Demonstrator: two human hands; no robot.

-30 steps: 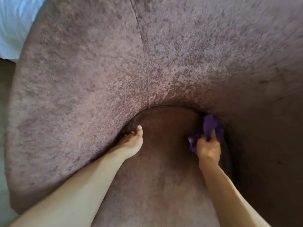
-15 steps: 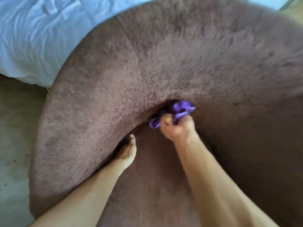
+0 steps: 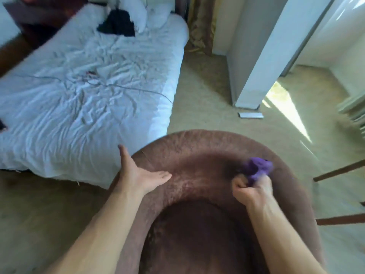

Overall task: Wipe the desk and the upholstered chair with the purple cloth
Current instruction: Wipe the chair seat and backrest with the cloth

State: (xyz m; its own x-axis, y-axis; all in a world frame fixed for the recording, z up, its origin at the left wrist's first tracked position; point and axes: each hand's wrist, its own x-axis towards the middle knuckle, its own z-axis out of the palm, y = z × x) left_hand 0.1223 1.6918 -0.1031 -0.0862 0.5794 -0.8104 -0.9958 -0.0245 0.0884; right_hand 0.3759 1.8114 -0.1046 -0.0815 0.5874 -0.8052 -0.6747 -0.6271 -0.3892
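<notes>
The upholstered chair (image 3: 197,161) is a brown, round-backed tub chair filling the lower middle of the head view. My right hand (image 3: 250,189) is closed around the bunched purple cloth (image 3: 256,167) and presses it on the inner right side of the curved backrest. My left hand (image 3: 138,175) lies flat with fingers together and thumb spread on the left part of the backrest rim, holding nothing. The desk is out of view.
A bed with rumpled white sheets (image 3: 79,95) stands left of the chair, with dark clothing (image 3: 116,24) near the pillows. Beige carpet (image 3: 207,95) lies beyond. A white wall corner (image 3: 252,66) rises at the right. Dark wooden legs (image 3: 339,171) stick in from the right edge.
The camera pulled back and up, revealing the room. My right hand swept the cloth from the seat crease up onto the backrest's right side. My left hand moved from the seat to the rim.
</notes>
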